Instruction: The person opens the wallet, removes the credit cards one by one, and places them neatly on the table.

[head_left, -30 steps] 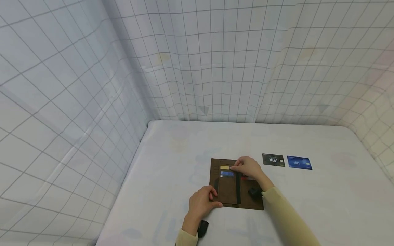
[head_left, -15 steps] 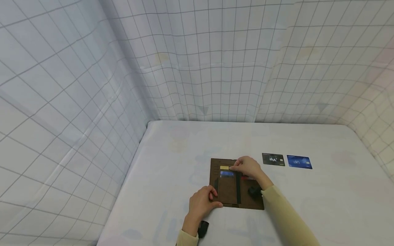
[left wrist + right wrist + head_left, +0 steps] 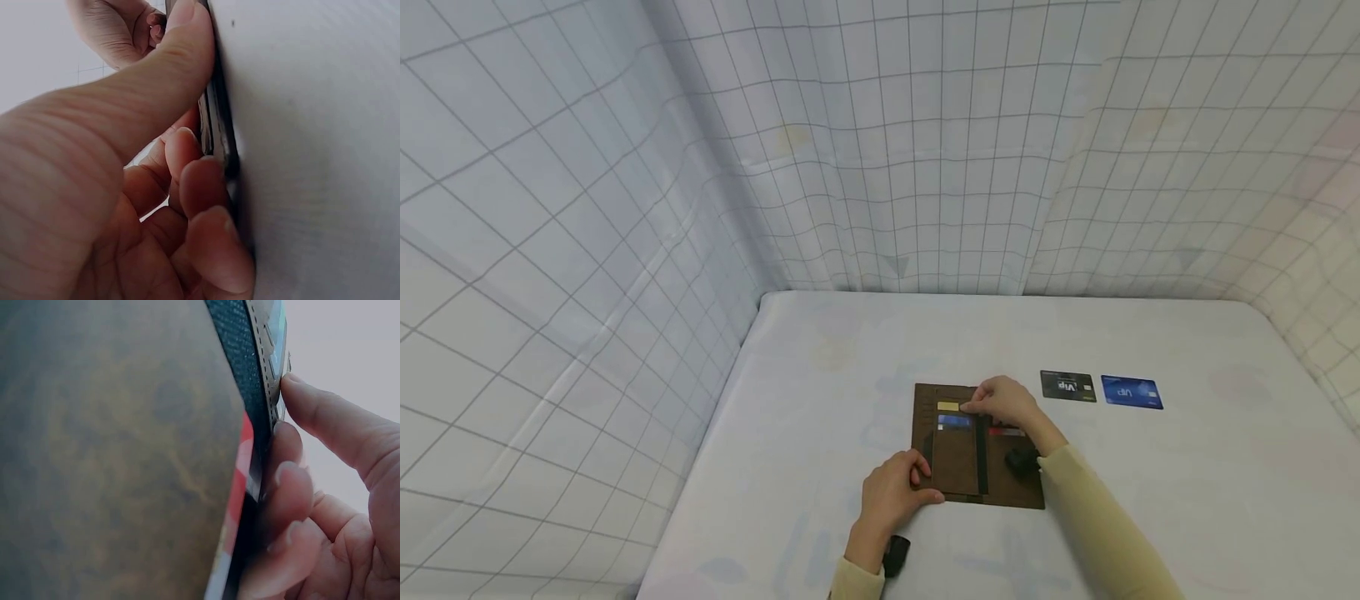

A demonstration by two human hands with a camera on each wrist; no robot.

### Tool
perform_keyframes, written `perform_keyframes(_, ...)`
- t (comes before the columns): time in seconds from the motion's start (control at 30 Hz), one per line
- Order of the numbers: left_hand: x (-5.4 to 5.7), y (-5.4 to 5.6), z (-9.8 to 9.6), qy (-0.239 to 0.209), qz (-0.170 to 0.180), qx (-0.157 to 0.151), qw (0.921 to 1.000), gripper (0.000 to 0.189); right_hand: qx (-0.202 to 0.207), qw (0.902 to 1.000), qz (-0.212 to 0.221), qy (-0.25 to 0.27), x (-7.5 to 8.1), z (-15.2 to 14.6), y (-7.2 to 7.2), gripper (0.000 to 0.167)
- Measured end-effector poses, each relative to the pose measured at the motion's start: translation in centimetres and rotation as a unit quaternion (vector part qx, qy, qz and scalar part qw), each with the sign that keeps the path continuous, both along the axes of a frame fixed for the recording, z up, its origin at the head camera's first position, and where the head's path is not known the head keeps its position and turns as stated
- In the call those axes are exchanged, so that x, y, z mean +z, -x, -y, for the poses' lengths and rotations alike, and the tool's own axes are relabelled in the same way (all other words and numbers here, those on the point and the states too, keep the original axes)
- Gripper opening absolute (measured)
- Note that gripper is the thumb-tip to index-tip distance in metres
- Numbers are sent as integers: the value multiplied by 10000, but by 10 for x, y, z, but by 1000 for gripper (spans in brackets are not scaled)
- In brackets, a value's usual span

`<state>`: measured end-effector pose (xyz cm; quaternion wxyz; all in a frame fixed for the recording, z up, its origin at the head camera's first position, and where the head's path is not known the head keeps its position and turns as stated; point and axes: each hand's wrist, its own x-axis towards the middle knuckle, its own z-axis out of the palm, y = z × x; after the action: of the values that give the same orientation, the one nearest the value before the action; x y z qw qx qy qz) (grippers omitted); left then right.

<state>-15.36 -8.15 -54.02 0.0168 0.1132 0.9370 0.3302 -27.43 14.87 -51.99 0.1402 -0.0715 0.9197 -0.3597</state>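
A brown wallet (image 3: 955, 467) lies spread open on the white table. My left hand (image 3: 889, 492) holds its near left corner, thumb along the near edge and fingers curled at the side; the left wrist view shows the thumb over the dark edge. At the upper pockets, my right hand (image 3: 1006, 402) pinches the right end of a yellow card (image 3: 948, 407). Just below that sits a blue card (image 3: 955, 422) in its slot. A red card (image 3: 1006, 432) peeks out of the wallet's right half. In the right wrist view, the thumb and fingertips meet at the stitched pocket edge (image 3: 265, 369).
Right of the wallet, a black VIP card (image 3: 1067, 387) and a blue VIP card (image 3: 1132, 392) lie flat side by side. Gridded white curtains (image 3: 910, 167) rise behind the table and along its sides. Each wrist carries a small black device.
My right hand has risen very slightly at the pockets, and a little more of the red card shows. My left hand stays at the same corner.
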Motion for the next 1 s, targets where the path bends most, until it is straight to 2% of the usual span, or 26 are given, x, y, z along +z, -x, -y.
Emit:
perform_keyframes(0.17, 0, 0, 0, -13, -141, -25, 9999, 36, -10, 10000, -24, -19, 0, 0, 0, 27)
perform_keyframes(0.43, 2, 0, 1, 3, -73, -10, 10000, 36, -68, 9998, 90, -136, 4, 5, 0, 29)
perform_keyframes(0.67, 1, -1, 1, -13, -189, -17, 9998, 36, -74, 9995, 172, -249, 6, 8, 1, 32)
perform_keyframes(1.0, 1, -1, 0, -2, -114, -2, 9999, 36, -92, 9994, 269, 181, 2, 4, 6, 27)
